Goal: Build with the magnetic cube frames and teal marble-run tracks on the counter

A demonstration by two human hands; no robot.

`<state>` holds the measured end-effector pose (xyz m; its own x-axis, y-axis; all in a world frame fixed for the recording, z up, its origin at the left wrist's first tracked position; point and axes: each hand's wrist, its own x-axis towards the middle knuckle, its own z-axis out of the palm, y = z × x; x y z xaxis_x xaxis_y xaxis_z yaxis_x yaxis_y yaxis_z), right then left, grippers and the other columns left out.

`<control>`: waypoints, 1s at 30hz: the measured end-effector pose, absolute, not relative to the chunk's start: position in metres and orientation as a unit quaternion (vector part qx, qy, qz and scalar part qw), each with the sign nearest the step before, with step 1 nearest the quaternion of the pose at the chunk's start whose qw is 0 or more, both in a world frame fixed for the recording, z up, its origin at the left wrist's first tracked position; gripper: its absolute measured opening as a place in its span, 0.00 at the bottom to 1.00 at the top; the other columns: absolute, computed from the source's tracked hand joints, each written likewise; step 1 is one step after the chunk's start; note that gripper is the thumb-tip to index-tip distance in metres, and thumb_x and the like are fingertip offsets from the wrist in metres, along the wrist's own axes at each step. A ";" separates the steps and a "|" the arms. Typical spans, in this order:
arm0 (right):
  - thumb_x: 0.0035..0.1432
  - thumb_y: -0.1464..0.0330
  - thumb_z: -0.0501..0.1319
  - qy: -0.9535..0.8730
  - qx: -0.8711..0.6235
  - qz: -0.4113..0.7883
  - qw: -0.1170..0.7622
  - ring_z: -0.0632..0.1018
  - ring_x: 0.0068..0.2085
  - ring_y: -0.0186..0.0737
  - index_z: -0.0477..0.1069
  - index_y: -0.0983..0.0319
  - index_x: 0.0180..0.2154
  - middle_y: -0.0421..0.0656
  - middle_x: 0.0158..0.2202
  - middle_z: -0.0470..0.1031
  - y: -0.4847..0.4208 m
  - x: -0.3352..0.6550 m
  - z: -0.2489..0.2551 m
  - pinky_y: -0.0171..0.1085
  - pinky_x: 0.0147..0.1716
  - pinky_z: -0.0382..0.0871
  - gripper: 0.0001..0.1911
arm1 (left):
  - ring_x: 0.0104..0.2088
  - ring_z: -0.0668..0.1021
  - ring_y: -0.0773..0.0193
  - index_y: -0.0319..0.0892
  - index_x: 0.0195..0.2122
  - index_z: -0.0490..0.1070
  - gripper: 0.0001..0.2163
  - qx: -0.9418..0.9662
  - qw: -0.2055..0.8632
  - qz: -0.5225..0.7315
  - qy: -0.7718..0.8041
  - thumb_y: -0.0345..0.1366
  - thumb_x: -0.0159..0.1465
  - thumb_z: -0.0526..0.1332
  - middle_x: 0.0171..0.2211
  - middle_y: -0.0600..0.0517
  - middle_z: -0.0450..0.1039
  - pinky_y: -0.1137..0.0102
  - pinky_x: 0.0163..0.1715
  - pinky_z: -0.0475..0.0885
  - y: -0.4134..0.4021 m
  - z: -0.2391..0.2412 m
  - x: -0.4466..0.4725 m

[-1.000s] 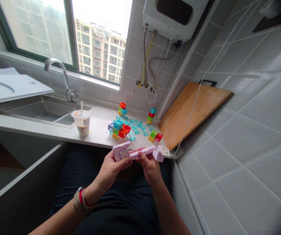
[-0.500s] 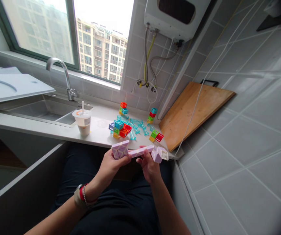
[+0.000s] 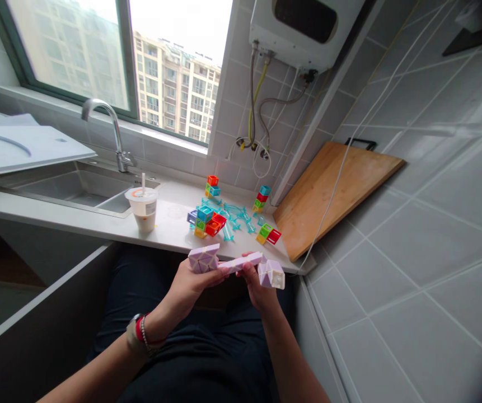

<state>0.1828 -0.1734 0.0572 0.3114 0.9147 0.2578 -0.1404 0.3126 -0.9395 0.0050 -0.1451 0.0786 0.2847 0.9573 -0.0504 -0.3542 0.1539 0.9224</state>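
Note:
A pale lilac and white twisting puzzle snake (image 3: 241,261) stretches between both hands, just in front of the counter edge. My left hand (image 3: 190,285) is closed round its folded left end. My right hand (image 3: 260,288) grips the straight middle section from below, with the folded right end sticking out past the fingers. On the white counter (image 3: 98,224) behind it lie colourful open cube blocks (image 3: 206,219) and turquoise connector pieces (image 3: 236,215).
A plastic cup with a straw (image 3: 142,208) stands left of the blocks, beside a steel sink (image 3: 64,190) and tap (image 3: 115,134). A wooden cutting board (image 3: 328,193) leans against the tiled wall on the right. A water heater (image 3: 303,28) hangs above, a white cable trailing down.
The right end of the snake has been turned downward by my right hand. Both hands have shifted slightly; the view has drifted a little.

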 end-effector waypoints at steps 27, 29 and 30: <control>0.63 0.52 0.64 -0.497 -0.580 0.233 0.602 0.65 0.23 0.33 0.64 0.60 0.21 0.36 0.19 0.65 -0.169 0.152 0.068 0.34 0.24 0.60 0.25 | 0.28 0.84 0.57 0.42 0.34 0.84 0.08 0.671 0.315 0.538 0.401 0.39 0.55 0.75 0.29 0.50 0.85 0.70 0.30 0.78 -0.132 0.051 0.002; 0.63 0.53 0.64 -0.545 -0.601 0.199 0.549 0.66 0.23 0.34 0.64 0.60 0.21 0.36 0.18 0.65 -0.173 0.164 0.074 0.34 0.25 0.60 0.25 | 0.30 0.85 0.55 0.42 0.36 0.84 0.09 0.676 0.333 0.519 0.403 0.39 0.56 0.74 0.31 0.50 0.86 0.69 0.32 0.80 -0.130 0.056 0.001; 0.62 0.54 0.65 -0.565 -0.601 0.200 0.528 0.67 0.24 0.35 0.67 0.60 0.23 0.37 0.19 0.67 -0.176 0.169 0.075 0.34 0.25 0.61 0.22 | 0.32 0.86 0.53 0.42 0.37 0.84 0.10 0.672 0.354 0.509 0.404 0.39 0.56 0.74 0.32 0.49 0.86 0.68 0.33 0.81 -0.129 0.058 0.000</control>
